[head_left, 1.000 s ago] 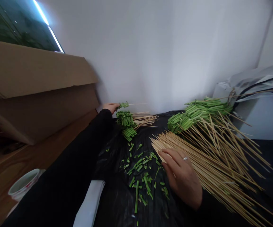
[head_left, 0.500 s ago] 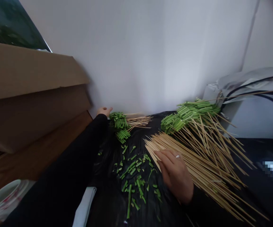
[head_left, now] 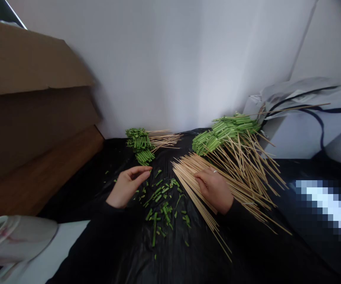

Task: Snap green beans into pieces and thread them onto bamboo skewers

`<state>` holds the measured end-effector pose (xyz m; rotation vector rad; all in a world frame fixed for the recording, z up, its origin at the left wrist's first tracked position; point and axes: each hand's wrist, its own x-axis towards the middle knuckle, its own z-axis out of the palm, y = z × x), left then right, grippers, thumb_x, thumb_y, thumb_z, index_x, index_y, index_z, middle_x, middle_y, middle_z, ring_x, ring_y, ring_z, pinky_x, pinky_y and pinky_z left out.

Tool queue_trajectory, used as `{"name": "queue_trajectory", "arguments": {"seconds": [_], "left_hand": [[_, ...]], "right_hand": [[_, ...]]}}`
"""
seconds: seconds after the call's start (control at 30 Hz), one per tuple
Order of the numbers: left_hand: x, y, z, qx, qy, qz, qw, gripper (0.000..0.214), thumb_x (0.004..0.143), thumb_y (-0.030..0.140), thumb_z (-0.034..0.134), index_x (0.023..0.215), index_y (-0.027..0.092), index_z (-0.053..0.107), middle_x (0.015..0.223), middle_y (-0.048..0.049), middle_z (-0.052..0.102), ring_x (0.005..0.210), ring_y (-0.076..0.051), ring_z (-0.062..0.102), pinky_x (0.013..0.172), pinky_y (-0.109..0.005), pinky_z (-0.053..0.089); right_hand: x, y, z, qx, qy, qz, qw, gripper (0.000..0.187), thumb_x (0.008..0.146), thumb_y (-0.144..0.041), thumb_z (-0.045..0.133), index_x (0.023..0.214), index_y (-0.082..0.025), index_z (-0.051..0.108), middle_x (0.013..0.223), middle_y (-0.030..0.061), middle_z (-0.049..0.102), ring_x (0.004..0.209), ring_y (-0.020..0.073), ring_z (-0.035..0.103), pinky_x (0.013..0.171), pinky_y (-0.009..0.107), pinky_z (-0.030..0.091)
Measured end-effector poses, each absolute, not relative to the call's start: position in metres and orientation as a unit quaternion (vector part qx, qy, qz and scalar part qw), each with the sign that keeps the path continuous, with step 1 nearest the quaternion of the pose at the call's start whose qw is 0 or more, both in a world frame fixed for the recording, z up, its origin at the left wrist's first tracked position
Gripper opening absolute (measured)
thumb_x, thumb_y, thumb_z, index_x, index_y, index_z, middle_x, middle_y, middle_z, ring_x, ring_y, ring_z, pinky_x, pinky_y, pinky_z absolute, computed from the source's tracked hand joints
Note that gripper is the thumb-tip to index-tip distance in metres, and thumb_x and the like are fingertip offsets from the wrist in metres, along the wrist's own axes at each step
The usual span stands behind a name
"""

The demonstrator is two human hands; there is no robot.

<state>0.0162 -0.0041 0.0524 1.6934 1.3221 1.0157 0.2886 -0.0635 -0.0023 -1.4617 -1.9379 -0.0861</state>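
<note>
If R hand drags loose skewers, we risk scatter; L hand narrow, R curled, grips: can't tell.

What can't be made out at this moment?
Head view, right hand: its turned back hides whether it pinches any of the sticks.
Head view, left hand: too small at the tips to show whether it holds anything.
Head view, cup: cut off by the left edge.
Head view, cardboard box: also cut off there.
Head view, pixelated patch: its blocks mask what lies beneath.
</note>
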Motion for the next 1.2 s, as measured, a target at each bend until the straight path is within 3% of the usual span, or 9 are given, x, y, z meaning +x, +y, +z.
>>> {"name": "queue_trajectory", "arguments": {"seconds": [0.37, 0.7, 1.2], "left_hand": [[0.013, -0.003, -0.005, 0.728, 0.515, 0.429, 0.143, 0.022, 0.081, 0.039, 0.061, 0.091, 0.022, 0.072, 0.099, -0.0065, 0.071, 0.096, -0.023, 0.064, 0.091, -0.037, 0.047], [0.013, -0.007, -0.005, 0.747, 0.505, 0.412, 0.126, 0.022, 0.082, 0.038, 0.059, 0.091, 0.024, 0.072, 0.098, -0.006, 0.071, 0.095, -0.023, 0.065, 0.09, -0.037, 0.048], [0.004, -0.004, -0.01, 0.743, 0.52, 0.404, 0.116, 0.021, 0.083, 0.037, 0.057, 0.092, 0.024, 0.072, 0.099, -0.006, 0.071, 0.097, -0.023, 0.064, 0.091, -0.036, 0.048]], "right_hand": [[0.315, -0.056, -0.006, -0.616, -0.715, -0.026, 0.33, 0.019, 0.089, -0.014, 0.049, 0.089, -0.016, 0.068, 0.086, 0.0068, 0.069, 0.084, 0.0203, 0.057, 0.079, 0.031, 0.041], [0.29, -0.067, -0.007, -0.61, -0.748, -0.021, 0.263, 0.016, 0.089, -0.014, 0.051, 0.081, -0.018, 0.065, 0.081, 0.0053, 0.064, 0.083, 0.0198, 0.054, 0.083, 0.031, 0.036], [0.289, -0.067, -0.011, -0.63, -0.732, -0.058, 0.252, 0.016, 0.089, -0.023, 0.054, 0.075, -0.019, 0.058, 0.08, 0.0054, 0.06, 0.082, 0.0212, 0.05, 0.076, 0.032, 0.035]]}}
